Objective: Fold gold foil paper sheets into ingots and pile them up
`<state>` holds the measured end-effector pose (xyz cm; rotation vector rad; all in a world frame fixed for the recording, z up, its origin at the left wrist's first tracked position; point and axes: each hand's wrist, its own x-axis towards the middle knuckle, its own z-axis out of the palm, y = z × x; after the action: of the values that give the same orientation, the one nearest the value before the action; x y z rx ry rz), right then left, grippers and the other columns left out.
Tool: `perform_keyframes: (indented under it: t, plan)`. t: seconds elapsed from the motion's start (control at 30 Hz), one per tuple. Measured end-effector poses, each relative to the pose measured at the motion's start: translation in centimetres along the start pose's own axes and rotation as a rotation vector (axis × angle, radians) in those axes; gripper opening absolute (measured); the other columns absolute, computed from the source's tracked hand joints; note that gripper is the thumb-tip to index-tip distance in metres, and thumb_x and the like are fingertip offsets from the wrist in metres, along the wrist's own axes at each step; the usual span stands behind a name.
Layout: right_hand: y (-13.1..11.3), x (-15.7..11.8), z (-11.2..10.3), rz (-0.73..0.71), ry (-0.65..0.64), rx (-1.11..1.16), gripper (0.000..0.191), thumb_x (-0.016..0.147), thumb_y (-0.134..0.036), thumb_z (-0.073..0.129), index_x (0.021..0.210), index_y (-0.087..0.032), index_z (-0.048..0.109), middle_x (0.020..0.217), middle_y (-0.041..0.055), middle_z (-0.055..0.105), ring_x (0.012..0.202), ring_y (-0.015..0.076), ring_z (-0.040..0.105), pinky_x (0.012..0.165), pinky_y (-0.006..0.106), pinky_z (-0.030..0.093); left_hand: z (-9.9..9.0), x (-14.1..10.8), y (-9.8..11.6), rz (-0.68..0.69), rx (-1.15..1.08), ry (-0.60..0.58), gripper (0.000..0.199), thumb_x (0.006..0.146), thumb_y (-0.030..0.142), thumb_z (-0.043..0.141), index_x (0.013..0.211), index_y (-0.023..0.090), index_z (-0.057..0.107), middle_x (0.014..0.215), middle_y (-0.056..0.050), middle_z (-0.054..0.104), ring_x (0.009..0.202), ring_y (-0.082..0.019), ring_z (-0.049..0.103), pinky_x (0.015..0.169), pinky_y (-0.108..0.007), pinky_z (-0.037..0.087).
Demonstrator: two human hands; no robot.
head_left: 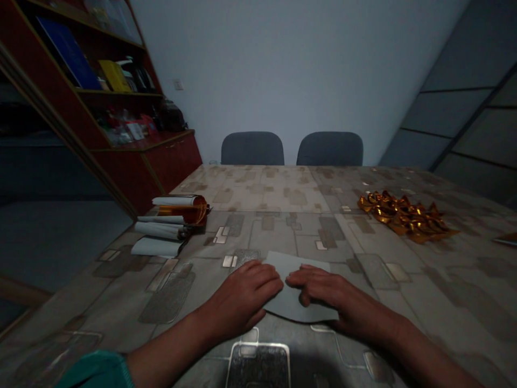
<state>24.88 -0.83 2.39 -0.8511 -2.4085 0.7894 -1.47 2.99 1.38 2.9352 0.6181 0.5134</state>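
Your left hand point(242, 295) and right hand point(319, 291) lie open and slightly curved, not gripping, their fingertips nearly meeting as both rest on a pale grey sheet of paper point(297, 304) flat on the patterned worktop point(444, 291). From that sheet, a pile of crumpled gold foil point(406, 218) lies ahead to the right; white paper strips point(157, 237) and a gold-backed roll point(181, 209) lie ahead to the left.
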Motion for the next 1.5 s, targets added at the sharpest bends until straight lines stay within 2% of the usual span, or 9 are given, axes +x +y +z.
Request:
perform_keyframes:
  t: [0.1, 0.2, 0.4, 0.53, 0.73, 1.03, 1.17, 1.3, 1.5]
  plan:
    - [-0.1, -0.3, -0.7, 0.047, -0.009, -0.071, 0.06, 0.055, 0.009, 0.046, 0.099, -0.027, 0.064, 0.134, 0.0037, 0.065, 0.129, 0.0226, 0.054, 0.117, 0.053, 0.024, 0.4, -0.2, -0.2, 0.057, 0.059, 0.065, 0.031, 0.089, 0.006, 0.045, 0.112, 0.019, 0.06, 0.113, -0.009, 0.071, 0.106, -0.024, 0.065, 0.091, -0.039, 0.052]
    - [-0.5, -0.8, -1.4, 0.118, 0.023, -0.1, 0.054, 0.062, 0.007, 0.053, 0.101, -0.027, 0.068, 0.13, 0.0052, 0.067, 0.126, 0.025, 0.057, 0.114, 0.052, 0.031, 0.5, -0.6, 0.1, 0.05, 0.078, 0.124, 0.022, 0.097, 0.013, 0.045, 0.107, 0.018, 0.063, 0.106, -0.008, 0.074, 0.096, -0.023, 0.068, 0.081, -0.036, 0.056]
    - [-0.6, -1.6, -2.2, 0.17, 0.039, 0.009, 0.024, 0.083, -0.01, 0.063, 0.097, -0.026, 0.074, 0.119, 0.0063, 0.073, 0.118, 0.0258, 0.062, 0.104, 0.046, 0.045, 0.1, -1.4, 1.1, -0.023, -0.014, 0.144, 0.025, 0.099, 0.018, 0.042, 0.101, 0.017, 0.067, 0.084, -0.007, 0.073, 0.078, -0.02, 0.069, 0.069, -0.031, 0.056]
    - [-0.4, -2.0, -2.1, 0.22, 0.062, 0.023, 0.019, 0.088, -0.016, 0.063, 0.098, -0.028, 0.075, 0.103, 0.0049, 0.076, 0.112, 0.0251, 0.065, 0.099, 0.043, 0.049, 0.1, -1.6, 1.6, -0.088, -0.063, 0.164, 0.026, 0.097, 0.016, 0.042, 0.096, 0.018, 0.068, 0.077, -0.005, 0.072, 0.071, -0.019, 0.068, 0.063, -0.028, 0.054]
    - [-1.1, -1.8, -2.4, 0.31, -0.062, 0.147, 0.017, 0.095, -0.022, 0.059, 0.094, -0.027, 0.076, 0.093, 0.0023, 0.075, 0.089, 0.019, 0.069, 0.08, 0.031, 0.053, -0.1, -1.9, 2.0, -0.221, -0.155, 0.155, 0.027, 0.098, 0.019, 0.042, 0.09, 0.02, 0.068, 0.074, -0.002, 0.071, 0.065, -0.019, 0.067, 0.06, -0.029, 0.053]
    - [0.0, -0.8, -0.7, 0.418, 0.15, -0.025, 0.02, 0.094, -0.023, 0.056, 0.081, -0.023, 0.071, 0.075, 0.0036, 0.066, 0.073, 0.0205, 0.062, 0.065, 0.031, 0.046, 0.9, -2.0, 1.7, -0.334, -0.082, 0.218, 0.02, 0.098, 0.023, 0.046, 0.107, 0.021, 0.063, 0.09, -0.004, 0.076, 0.072, -0.022, 0.072, 0.063, -0.034, 0.059]
    - [0.6, -0.7, 0.4, 0.44, 0.249, -0.133, 0.018, 0.087, -0.02, 0.064, 0.101, -0.025, 0.074, 0.083, 0.0052, 0.069, 0.08, 0.0245, 0.063, 0.074, 0.038, 0.048, 0.9, -2.0, 1.6, -0.351, -0.019, 0.162, 0.026, 0.097, 0.026, 0.047, 0.12, 0.019, 0.059, 0.099, -0.007, 0.076, 0.078, -0.024, 0.073, 0.065, -0.038, 0.061]
    - [0.3, -1.1, 0.8, 0.469, 0.254, -0.181, 0.041, 0.081, -0.016, 0.068, 0.12, -0.028, 0.068, 0.094, 0.0061, 0.069, 0.089, 0.0272, 0.063, 0.081, 0.043, 0.047, 0.8, -2.0, 1.5, -0.373, 0.019, 0.083, 0.04, 0.094, 0.024, 0.054, 0.134, 0.018, 0.05, 0.104, -0.008, 0.075, 0.086, -0.026, 0.072, 0.068, -0.039, 0.061]
    - [0.0, -0.6, 0.5, 0.491, 0.182, -0.246, 0.02, 0.086, -0.019, 0.066, 0.105, -0.024, 0.069, 0.087, 0.0043, 0.069, 0.081, 0.0245, 0.063, 0.079, 0.042, 0.044, 0.5, -1.6, 1.3, -0.42, 0.028, 0.044, 0.042, 0.094, 0.023, 0.055, 0.134, 0.02, 0.047, 0.108, -0.008, 0.072, 0.092, -0.026, 0.069, 0.072, -0.039, 0.06]
